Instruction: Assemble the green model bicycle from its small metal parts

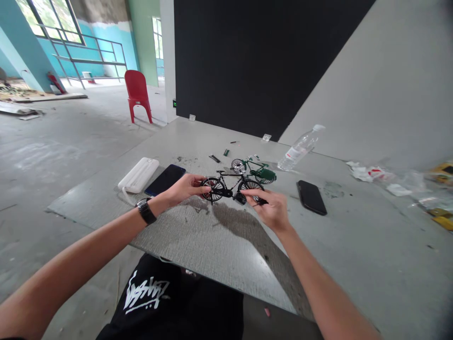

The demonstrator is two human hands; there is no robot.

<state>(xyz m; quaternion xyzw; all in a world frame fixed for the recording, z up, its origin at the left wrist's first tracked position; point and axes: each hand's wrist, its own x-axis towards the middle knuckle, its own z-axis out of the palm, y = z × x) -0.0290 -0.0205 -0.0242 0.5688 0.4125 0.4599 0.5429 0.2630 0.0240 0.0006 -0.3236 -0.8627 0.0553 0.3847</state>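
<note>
Between my two hands a black model bicycle (pixel 231 184) is held upright, just above or on the table top. My left hand (pixel 187 189), with a black watch (pixel 146 211) on its wrist, pinches the wheel at the left end. At the other end my right hand (pixel 267 205) has its fingers closed at the lower part of the right wheel; a small dark part shows by its fingertips. Just behind stands a green model bicycle (pixel 253 169). Two small loose pieces, one dark (pixel 214 158) and one green (pixel 226 152), lie beyond it.
A white power bank (pixel 138 174) and a dark phone (pixel 165 179) lie on the left. To the right are a clear plastic bottle (pixel 300 148), a black phone (pixel 311 197) and crumpled plastic wrappers (pixel 403 182). The glass-like table (pixel 198 241) ends near my lap. A red chair (pixel 137 92) stands farther off.
</note>
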